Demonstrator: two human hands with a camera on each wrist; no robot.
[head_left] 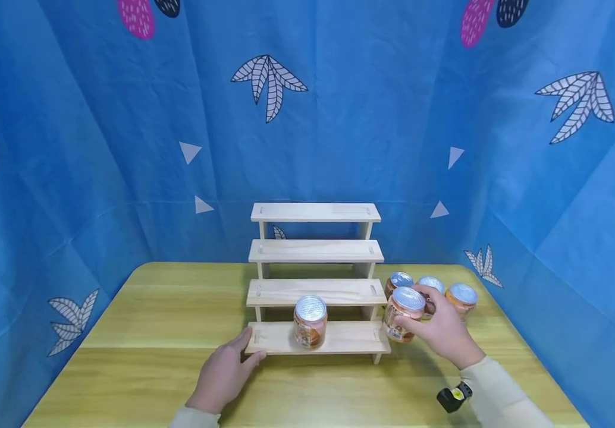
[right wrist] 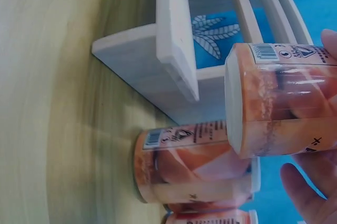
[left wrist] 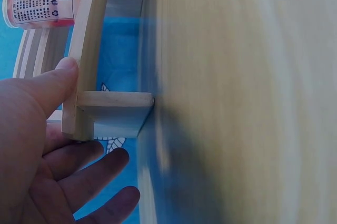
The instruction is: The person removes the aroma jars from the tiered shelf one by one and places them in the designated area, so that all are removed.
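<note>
A pale wooden step shelf [head_left: 316, 292] with several tiers stands on the table. My left hand [head_left: 223, 371] holds the left end of its lowest step; in the left wrist view the thumb [left wrist: 58, 79] lies on the board and the other fingers spread beyond its end. On that step a can [head_left: 310, 324] with a silver lid and an orange-pink label sits upright, near the middle. My right hand [head_left: 445, 330] grips a similar can [right wrist: 284, 100], raised off the table beside the shelf's right end. It tilts slightly.
Behind the right hand, more cans stand on the table, among them a rightmost can [head_left: 461, 297] and a back can [head_left: 399, 278]. The wooden-topped table [head_left: 179, 309] is enclosed by a blue patterned curtain [head_left: 339, 119] at the back and sides.
</note>
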